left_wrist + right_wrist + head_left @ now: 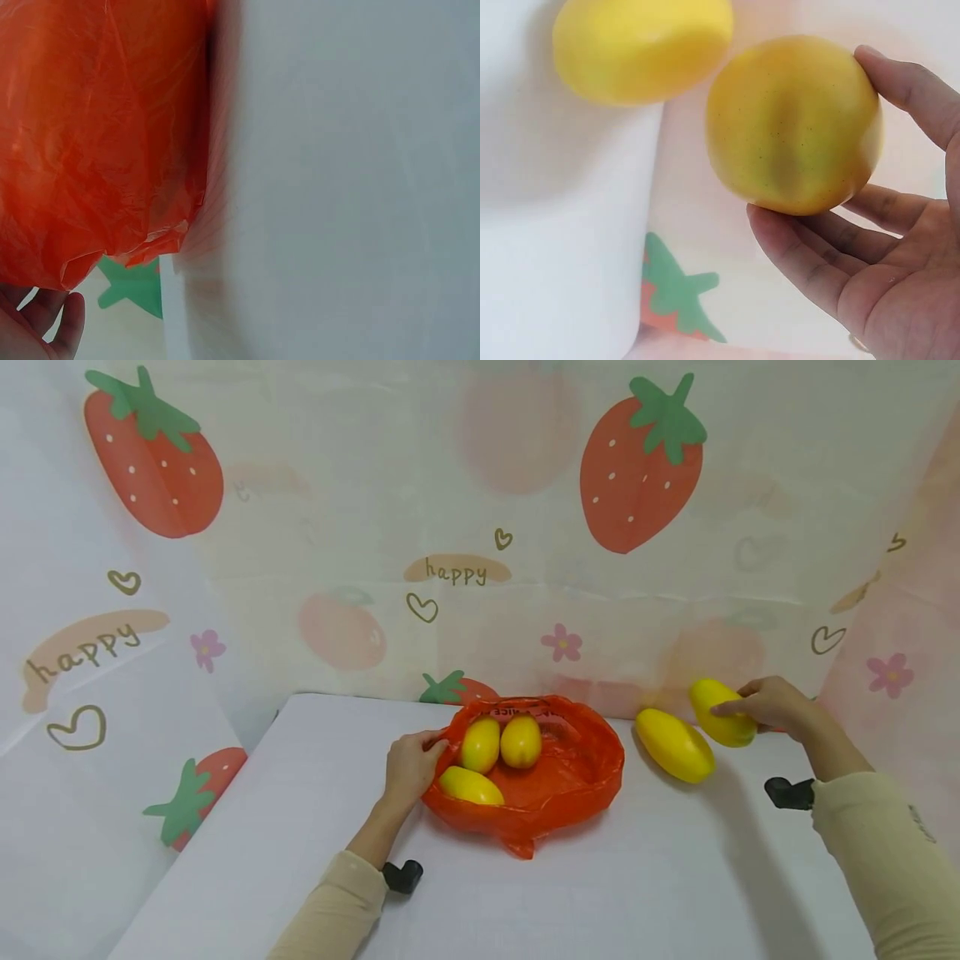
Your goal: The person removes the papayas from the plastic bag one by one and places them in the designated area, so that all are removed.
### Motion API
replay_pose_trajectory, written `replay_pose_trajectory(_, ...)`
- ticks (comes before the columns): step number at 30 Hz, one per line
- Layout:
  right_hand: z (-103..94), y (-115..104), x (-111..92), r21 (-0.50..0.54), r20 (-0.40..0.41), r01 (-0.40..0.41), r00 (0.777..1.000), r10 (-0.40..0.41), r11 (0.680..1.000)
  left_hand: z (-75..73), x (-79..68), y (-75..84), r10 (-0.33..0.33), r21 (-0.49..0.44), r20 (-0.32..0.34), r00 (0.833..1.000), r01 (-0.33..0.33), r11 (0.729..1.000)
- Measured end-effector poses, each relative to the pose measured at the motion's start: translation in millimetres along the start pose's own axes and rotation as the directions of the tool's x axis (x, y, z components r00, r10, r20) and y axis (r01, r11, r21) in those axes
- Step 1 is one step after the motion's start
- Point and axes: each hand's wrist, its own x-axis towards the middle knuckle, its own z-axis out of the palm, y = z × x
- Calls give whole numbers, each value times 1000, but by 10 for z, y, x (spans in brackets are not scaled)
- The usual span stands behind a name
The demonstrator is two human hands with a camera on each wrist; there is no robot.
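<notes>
In the head view, a red plastic bag [517, 818] stands wide open on the table, its rim rolled outward. Three mango-like yellow fruits [521, 741] lie inside toward its left half. My left hand [408, 768] pinches the bag's left rim; the left wrist view shows its fingers [69, 322] at the red plastic. Off to the right, my right hand [780, 706] holds another mango-like yellow fruit [795, 124] between thumb and fingers, raised above the table. Just left of it, one more long yellow fruit [675, 746] lies on the table beside the bag.
The white table [600, 893] ends at the back against a hanging cloth [360, 510] printed with strawberries and hearts. Similar cloth hangs at both sides. A black wrist mount [789, 793] sticks out near the right sleeve, another [403, 877] near the left.
</notes>
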Motion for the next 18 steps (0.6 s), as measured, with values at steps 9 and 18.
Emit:
replay_pose_trajectory(9, 26, 133, 49, 8, -3, -28, 1000, 28, 1000, -8, 3, -14, 4, 5, -3, 1000, -4, 1000)
replay_pose_trajectory(18, 69, 242, 113, 20, -18, -39, 999, 40, 999, -1, 9, -23, 19, 3, -8, 1000, -19, 1000)
